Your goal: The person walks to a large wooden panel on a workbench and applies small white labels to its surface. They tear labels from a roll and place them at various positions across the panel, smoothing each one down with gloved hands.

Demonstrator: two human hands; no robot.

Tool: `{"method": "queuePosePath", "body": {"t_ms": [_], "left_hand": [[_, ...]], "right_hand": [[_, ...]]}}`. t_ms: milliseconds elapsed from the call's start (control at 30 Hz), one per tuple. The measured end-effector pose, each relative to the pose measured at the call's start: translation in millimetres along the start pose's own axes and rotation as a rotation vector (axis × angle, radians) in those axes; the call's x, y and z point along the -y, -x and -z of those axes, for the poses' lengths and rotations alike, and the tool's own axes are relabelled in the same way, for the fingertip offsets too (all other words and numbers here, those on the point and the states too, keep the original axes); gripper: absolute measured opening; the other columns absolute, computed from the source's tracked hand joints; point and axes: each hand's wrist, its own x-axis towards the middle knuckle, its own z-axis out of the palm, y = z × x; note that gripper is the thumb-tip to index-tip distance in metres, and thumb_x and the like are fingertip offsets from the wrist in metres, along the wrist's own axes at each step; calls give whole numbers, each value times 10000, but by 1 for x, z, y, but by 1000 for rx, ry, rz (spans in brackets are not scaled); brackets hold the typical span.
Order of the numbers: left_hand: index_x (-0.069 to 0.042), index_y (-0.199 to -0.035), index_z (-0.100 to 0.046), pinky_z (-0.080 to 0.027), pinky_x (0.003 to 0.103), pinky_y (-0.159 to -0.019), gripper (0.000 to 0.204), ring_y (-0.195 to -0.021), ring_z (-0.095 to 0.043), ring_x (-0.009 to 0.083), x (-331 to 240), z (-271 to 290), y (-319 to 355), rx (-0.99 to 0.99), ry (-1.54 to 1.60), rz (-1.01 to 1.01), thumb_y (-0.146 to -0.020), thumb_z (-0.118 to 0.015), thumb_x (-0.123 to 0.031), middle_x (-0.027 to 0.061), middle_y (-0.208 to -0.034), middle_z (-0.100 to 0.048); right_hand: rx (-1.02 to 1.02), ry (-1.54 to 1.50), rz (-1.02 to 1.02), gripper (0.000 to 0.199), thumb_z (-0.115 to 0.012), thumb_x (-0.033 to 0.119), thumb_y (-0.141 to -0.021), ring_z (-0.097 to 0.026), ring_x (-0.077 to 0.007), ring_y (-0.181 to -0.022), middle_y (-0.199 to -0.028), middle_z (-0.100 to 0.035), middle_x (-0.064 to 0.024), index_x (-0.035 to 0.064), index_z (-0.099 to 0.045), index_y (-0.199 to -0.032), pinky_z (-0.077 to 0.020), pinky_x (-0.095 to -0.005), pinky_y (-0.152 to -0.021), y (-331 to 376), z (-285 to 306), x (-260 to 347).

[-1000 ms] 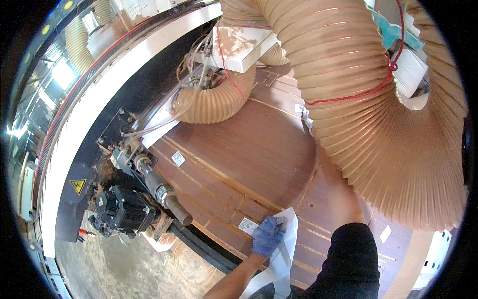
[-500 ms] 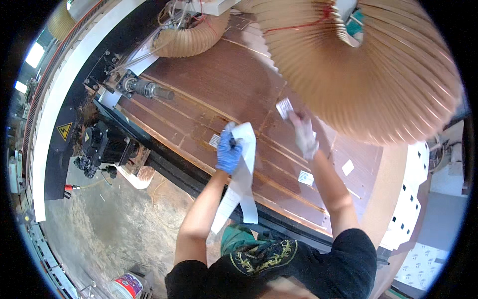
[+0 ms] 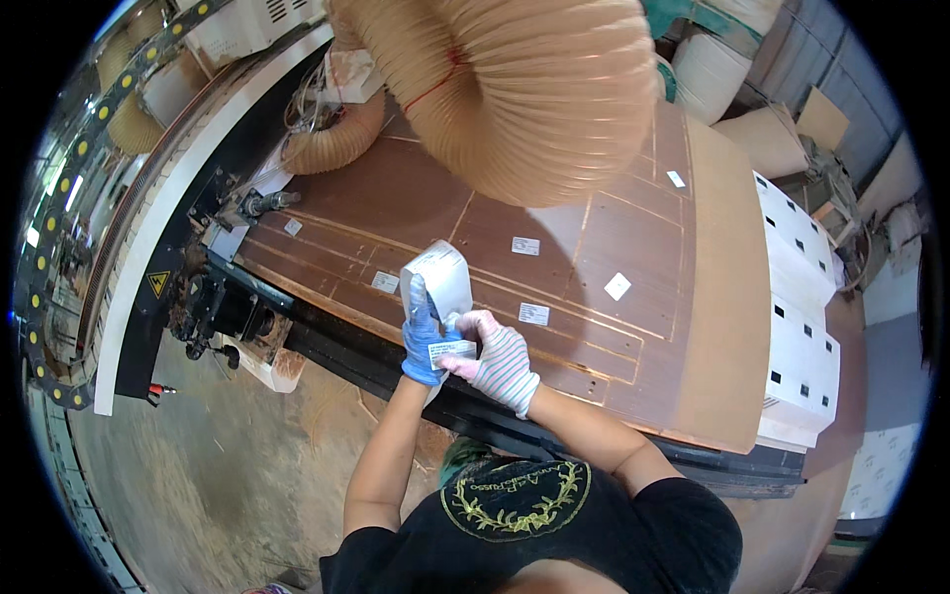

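Observation:
My left hand (image 3: 422, 335), in a blue glove, is closed around a looped strip of white labels (image 3: 441, 281). The strip curls up over the fingers, and its tail hangs below the hand. Against the blue glove, my right hand (image 3: 503, 366), in a striped knit glove, pinches the edge of a printed label (image 3: 452, 350). Whether that label is fully off its backing I cannot tell. Beyond both hands lies a brown panel (image 3: 396, 213) cut by pale grooves. Separate labels sit on it, among them one label (image 3: 534, 314) just right of my hands and another label (image 3: 525, 246) farther back.
A large ribbed tan hose (image 3: 524, 109) arches over the panel's far side. At the left stand a machine spindle (image 3: 269, 202) and a black motor (image 3: 226, 305). A dark rail (image 3: 341, 366) runs along the near edge. White slotted boxes (image 3: 797, 337) stand at the right.
My right hand has come back from over the panel to meet my left hand. The label it held out there now appears to lie on the panel. The whole view has shifted.

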Motion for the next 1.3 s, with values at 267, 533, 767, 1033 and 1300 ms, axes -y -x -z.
{"method": "queuePosePath", "body": {"t_ms": [267, 533, 767, 1033, 1300], "left_hand": [[-159, -1347, -175, -424, 347, -874, 763, -1089, -461, 219, -18, -51, 85, 294, -276, -367, -767, -622, -372, 91, -1231, -412], [-216, -1383, -95, -373, 373, -917, 791, -1128, -424, 251, -26, -97, 136, 369, -188, -364, -766, -592, -212, 130, -1287, -351], [-185, -1389, -63, -351, 369, -936, 817, -1135, -420, 263, -39, -96, 146, 386, -199, -366, -768, -588, -262, 151, -1291, -350], [-167, -1387, -41, -359, 364, -925, 839, -1107, -441, 254, -48, -60, 152, 407, -103, -302, -753, -588, -220, 155, -1266, -373], [-102, -1379, -100, -356, 345, -934, 839, -1125, -424, 229, -52, -23, 174, 358, -50, -166, -728, -614, -229, 132, -1267, -380]], "right_hand": [[88, -942, -302, 454, -608, 132, -791, -505, -123, -927, -1033, -530, -70, 79, -422, -1202, -419, -281, -825, 15, 108, -14], [192, -891, -278, 387, -633, 77, -759, -519, -83, -848, -991, -568, -19, 70, -539, -1135, -439, -243, -753, 62, 146, -8], [69, -840, -193, 296, -646, 33, -740, -552, -87, -827, -952, -605, -37, 37, -608, -1034, -456, -223, -726, 76, 142, -4], [-21, -821, -212, 218, -603, 10, -757, -566, -93, -835, -931, -626, -50, 8, -625, -974, -459, -231, -755, 88, 106, 10], [-33, -873, -292, 237, -614, -6, -747, -552, -99, -871, -929, -607, -41, 5, -608, -984, -450, -238, -777, 113, 69, 28]]}}
